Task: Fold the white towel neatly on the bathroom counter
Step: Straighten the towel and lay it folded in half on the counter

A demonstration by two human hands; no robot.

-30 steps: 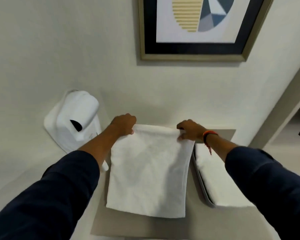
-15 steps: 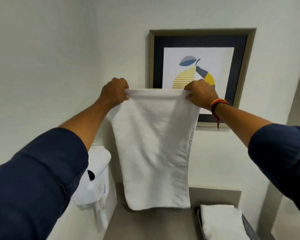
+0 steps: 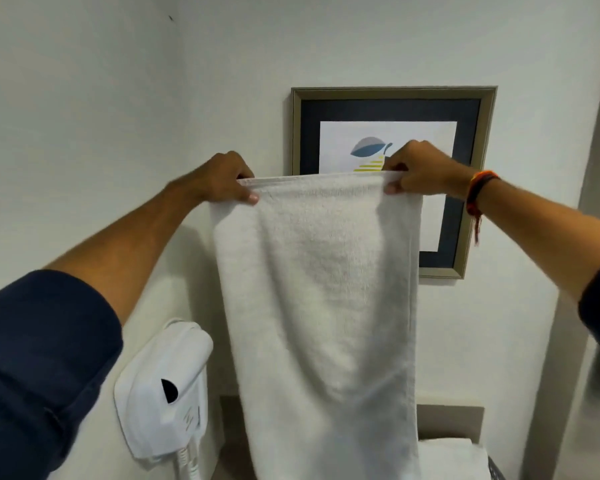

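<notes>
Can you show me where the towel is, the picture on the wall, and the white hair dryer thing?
white towel (image 3: 319, 289), head view, middle of the hanging cloth.
framed picture (image 3: 388, 95), head view, top frame edge.
hair dryer (image 3: 160, 386), head view, white body.

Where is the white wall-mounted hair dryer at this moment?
In the head view, the white plastic wall-mounted hair dryer is at lower left, on the wall, just left of the hanging white towel.

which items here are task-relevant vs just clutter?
Job:
white towel
left hand
right hand

Just there:
wall-mounted hair dryer
framed picture
folded towel in the basket
wrist band
</notes>
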